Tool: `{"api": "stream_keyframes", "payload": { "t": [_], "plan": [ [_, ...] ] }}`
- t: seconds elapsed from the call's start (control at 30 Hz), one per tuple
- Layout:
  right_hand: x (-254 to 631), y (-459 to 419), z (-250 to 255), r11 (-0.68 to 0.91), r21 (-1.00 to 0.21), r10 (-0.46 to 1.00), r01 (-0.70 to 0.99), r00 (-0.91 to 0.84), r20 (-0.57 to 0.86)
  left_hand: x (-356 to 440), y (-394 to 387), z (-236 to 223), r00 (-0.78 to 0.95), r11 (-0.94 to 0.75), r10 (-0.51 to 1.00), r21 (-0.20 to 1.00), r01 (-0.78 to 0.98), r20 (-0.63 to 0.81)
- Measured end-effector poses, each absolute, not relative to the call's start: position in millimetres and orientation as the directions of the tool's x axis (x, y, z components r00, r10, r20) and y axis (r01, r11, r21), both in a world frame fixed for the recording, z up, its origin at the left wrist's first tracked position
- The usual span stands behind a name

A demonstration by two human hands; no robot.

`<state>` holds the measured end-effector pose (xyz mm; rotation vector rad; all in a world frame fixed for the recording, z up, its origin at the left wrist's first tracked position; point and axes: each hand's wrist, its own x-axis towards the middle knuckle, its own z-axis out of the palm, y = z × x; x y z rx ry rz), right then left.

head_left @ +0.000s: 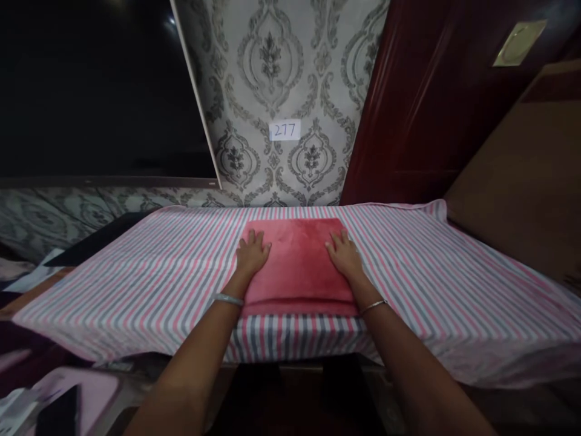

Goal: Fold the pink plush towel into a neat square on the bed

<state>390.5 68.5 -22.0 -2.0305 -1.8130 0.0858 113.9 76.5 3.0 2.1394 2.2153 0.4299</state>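
Note:
A folded red-pink plush cloth [297,260] lies flat near the front middle of the table, its fold line running along the near edge. My left hand [252,252] rests on its left side with fingers spread. On the opposite side, my right hand [345,253] lies on the cloth's right edge, fingers also apart. Neither hand grips anything. Beneath the cloth is a striped tablecloth [181,266] in pink, grey and white, hanging over the front edge. A bangle shows on each wrist.
A large dark screen [100,91] is at the back left, before patterned wallpaper. A paper marked 277 [285,129] is on the wall. A dark red door [408,91] and a brown board-like panel [526,169] stand right. At lower left, a phone-like black object [59,413] lies on a pink surface.

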Motion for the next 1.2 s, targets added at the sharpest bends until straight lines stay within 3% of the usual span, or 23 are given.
{"api": "stream_keyframes", "payload": {
  "t": [0.27,0.7,1.1,1.2],
  "plan": [
    [398,66,-19,-0.102,-0.430,0.945,0.897,0.222,0.238,111,69,7,-0.180,0.071,0.938,0.343,0.937,0.296],
    [403,53,-16,-0.253,-0.601,0.891,0.758,0.424,0.160,107,62,12,-0.365,0.231,0.912,0.501,0.834,0.187],
    [407,47,-9,-0.409,-0.470,0.897,0.782,0.439,-0.051,111,54,5,-0.421,0.312,0.900,0.515,0.798,0.107],
    [418,48,-19,-0.401,-0.390,0.898,0.829,0.441,0.013,114,50,2,-0.422,0.316,0.903,0.544,0.777,0.079]
  ]
}}
